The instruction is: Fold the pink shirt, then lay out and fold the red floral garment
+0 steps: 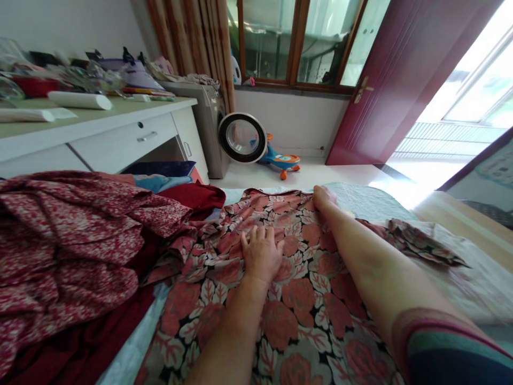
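Note:
A floral garment (pixel 298 294) in rust, grey and black lies spread across the bed. On its upper middle my left hand (pixel 262 254) rests palm down, fingers apart. My right hand (pixel 324 197) is at the garment's far right edge, its fingers curled in on the fabric there. A sleeve-like part (pixel 425 240) of the same print lies bunched beyond my right forearm. To the left, a red and white speckled cloth (pixel 68 235) is heaped over dark red fabric (pixel 84 342), touching the floral garment's left side.
A cluttered white desk (pixel 120 133) stands at the back left. Beside it is a washing machine (pixel 210 128) with its round door (pixel 242 137) swung out. A blue and orange ride-on toy (pixel 280 159) sits on the floor. A dark red door (pixel 372 80) is at the right.

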Demonstrator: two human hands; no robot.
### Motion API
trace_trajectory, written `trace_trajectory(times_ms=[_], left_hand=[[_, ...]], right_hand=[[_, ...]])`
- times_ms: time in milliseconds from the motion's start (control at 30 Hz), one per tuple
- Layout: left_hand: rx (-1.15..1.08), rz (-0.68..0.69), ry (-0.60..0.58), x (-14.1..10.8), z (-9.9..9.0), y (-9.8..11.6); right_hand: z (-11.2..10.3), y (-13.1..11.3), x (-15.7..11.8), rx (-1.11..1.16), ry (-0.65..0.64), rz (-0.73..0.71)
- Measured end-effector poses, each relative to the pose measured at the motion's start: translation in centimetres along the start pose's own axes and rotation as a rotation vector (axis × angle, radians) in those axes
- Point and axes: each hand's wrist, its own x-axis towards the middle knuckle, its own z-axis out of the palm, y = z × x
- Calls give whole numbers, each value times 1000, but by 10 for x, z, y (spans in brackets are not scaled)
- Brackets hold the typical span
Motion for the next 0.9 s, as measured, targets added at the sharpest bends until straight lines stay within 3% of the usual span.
trace_trajectory(times_ms=[167, 500, 767, 900], left_hand=[[10, 3, -11, 0, 3, -1], [10, 2, -25, 0, 1, -1], [19, -10, -45, 0, 6, -2], [21, -41, -104, 0, 10, -5]], right_hand=[[6, 3, 5, 1, -10, 10], [-7, -11, 10, 16, -87, -145], [-5, -30, 1, 26, -10, 69], [3, -37, -10, 48, 17, 100]])
